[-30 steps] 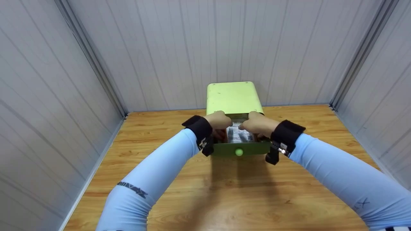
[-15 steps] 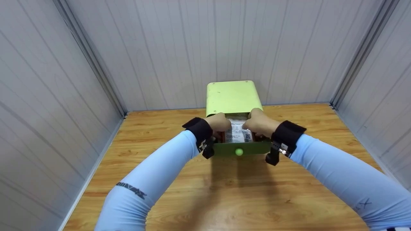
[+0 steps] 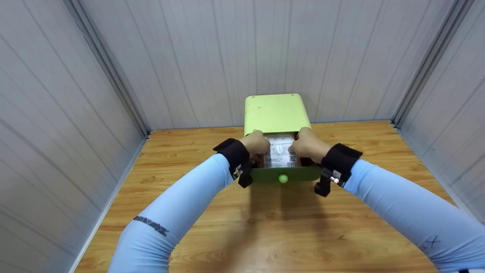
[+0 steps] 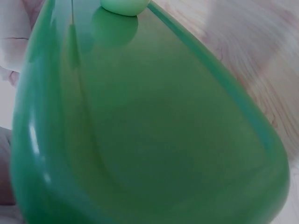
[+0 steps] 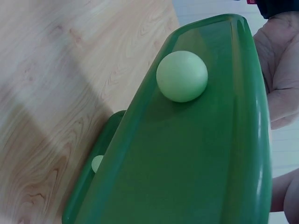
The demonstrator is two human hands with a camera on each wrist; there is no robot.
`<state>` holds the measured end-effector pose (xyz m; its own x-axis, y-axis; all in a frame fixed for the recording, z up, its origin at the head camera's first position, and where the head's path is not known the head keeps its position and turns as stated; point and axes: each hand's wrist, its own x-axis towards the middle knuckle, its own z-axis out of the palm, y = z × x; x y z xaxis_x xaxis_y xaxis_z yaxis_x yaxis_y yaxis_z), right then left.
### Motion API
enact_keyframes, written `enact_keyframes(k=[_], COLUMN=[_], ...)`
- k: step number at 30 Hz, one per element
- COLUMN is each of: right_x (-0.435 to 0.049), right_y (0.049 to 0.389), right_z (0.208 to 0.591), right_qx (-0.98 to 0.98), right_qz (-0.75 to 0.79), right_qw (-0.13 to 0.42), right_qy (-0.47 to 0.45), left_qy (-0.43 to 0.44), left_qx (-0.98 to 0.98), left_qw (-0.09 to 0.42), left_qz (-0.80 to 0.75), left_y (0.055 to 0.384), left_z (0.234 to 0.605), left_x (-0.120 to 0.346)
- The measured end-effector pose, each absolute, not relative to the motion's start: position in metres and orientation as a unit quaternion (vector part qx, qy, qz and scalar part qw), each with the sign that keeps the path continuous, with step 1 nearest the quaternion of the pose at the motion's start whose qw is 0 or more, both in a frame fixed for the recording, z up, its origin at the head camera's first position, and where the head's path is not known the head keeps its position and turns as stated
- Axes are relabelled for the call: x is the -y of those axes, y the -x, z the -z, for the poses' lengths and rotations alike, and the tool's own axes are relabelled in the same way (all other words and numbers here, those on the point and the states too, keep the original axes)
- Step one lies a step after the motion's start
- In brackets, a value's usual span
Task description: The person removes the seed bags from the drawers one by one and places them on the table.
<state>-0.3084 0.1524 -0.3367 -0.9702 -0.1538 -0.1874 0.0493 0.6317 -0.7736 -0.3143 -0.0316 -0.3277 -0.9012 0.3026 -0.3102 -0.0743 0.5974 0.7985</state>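
A flat box [image 3: 280,154] with a white printed face and a QR code lies in the open top drawer, whose dark green front [image 3: 267,175] has a pale round knob [image 5: 182,76]. My left hand [image 3: 256,142] holds the box along its left edge. On the opposite edge my right hand [image 3: 308,145] grips it, thumb side uppermost. Most fingers of both hands are hidden down in the drawer. Each wrist view is largely filled by the drawer front, with parts of the hands behind it.
The pale yellow-green drawer cabinet [image 3: 276,113] stands against the back wall [image 3: 189,64] on a wood-grain table [image 3: 182,151]. A lower drawer [image 5: 86,191] with its own knob sits beneath the open one. White panel walls enclose both sides.
The box's printed face has come more fully into view and reaches farther back towards the cabinet. My hands have spread slightly apart and shifted a little back. The drawer stays open.
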Motion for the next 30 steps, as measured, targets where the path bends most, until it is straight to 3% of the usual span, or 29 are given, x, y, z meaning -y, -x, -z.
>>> enact_keyframes(k=[11,22,30], right_x=[-0.156,-0.158,-0.16], right_y=[0.311,0.315,0.319], right_z=[0.339,0.34,0.343], right_qx=[-0.851,-0.804,-0.764], right_qz=[0.492,0.554,0.608], right_qw=[0.184,0.207,0.203], right_qy=[-0.028,-0.064,-0.074], left_qy=[-0.05,-0.046,-0.017], left_qx=[-0.866,-0.891,-0.864], left_qw=[0.192,0.172,0.16], left_qz=[-0.459,-0.418,-0.478], left_y=[0.316,0.321,0.32], left_z=[0.331,0.332,0.334], left_x=[0.033,0.029,0.032])
